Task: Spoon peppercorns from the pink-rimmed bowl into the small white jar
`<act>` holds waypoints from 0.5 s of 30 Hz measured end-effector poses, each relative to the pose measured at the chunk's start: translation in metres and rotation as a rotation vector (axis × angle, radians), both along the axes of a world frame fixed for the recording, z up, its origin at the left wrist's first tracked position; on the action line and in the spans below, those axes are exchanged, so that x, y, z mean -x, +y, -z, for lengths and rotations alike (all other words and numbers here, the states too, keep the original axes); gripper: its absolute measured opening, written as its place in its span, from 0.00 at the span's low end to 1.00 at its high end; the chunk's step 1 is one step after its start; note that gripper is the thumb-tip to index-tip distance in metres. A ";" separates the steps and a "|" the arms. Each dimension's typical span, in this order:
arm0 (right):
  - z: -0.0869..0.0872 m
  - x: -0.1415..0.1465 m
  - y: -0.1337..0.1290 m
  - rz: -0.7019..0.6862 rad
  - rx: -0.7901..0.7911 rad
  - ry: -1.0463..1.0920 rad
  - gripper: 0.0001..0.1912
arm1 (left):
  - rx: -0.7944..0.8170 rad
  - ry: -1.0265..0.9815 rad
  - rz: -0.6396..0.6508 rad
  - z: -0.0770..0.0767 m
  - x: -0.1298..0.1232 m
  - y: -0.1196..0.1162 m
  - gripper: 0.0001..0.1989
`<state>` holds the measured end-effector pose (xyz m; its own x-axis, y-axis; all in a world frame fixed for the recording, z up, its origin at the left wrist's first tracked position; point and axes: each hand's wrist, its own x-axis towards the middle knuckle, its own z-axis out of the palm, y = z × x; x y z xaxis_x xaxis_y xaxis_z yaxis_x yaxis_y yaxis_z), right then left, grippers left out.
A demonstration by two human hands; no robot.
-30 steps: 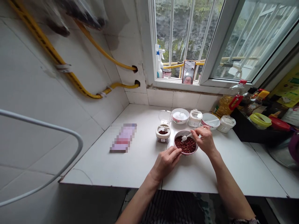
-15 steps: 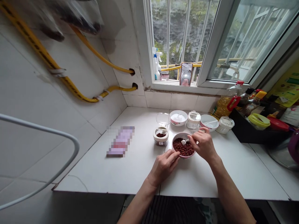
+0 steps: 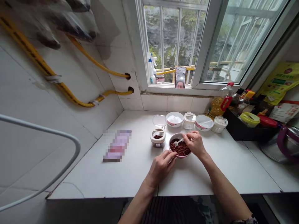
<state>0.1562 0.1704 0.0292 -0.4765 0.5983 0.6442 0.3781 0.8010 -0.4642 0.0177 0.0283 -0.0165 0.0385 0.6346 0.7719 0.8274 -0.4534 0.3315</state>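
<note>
A white bowl (image 3: 172, 153) with a pink rim holds dark red-brown peppercorns (image 3: 182, 148). My left hand (image 3: 161, 165) grips its near left rim between fingers and thumb. Pinched in my right hand (image 3: 194, 143) is a small white spoon (image 3: 178, 142), its scoop end over the peppercorns inside the bowl; whether it touches them I cannot tell. Just left of the bowl stands a clear spice jar (image 3: 158, 140) with a cream collar, its see-through lid (image 3: 159, 120) flipped up. Some of the same dark peppercorns show inside this jar.
Behind lie a bowl of white grains (image 3: 175, 124), a lidded jar (image 3: 189, 120), a bowl with a white spoon (image 3: 204, 127) and another lidded jar (image 3: 220, 124). An oil bottle (image 3: 218, 104) and a black condiment box (image 3: 235, 130) stand right. A blurred purple packet (image 3: 118, 145) lies left.
The spoon's scoop end has moved left within the bowl, with my right hand following it. My left hand stays on the rim. The whole view has shifted slightly.
</note>
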 end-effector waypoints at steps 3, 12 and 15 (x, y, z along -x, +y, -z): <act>-0.001 -0.003 0.005 0.014 0.108 0.067 0.26 | -0.007 0.000 0.003 0.001 0.000 0.001 0.08; 0.004 -0.002 0.011 0.033 0.183 0.094 0.24 | -0.003 -0.016 0.012 0.003 0.000 0.002 0.08; 0.008 -0.001 0.012 0.044 0.126 0.077 0.25 | -0.001 -0.017 0.013 0.003 0.000 0.002 0.08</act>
<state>0.1568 0.1820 0.0216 -0.4002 0.6958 0.5964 0.3713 0.7181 -0.5886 0.0176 0.0298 -0.0200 0.0339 0.6335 0.7730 0.8157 -0.4644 0.3449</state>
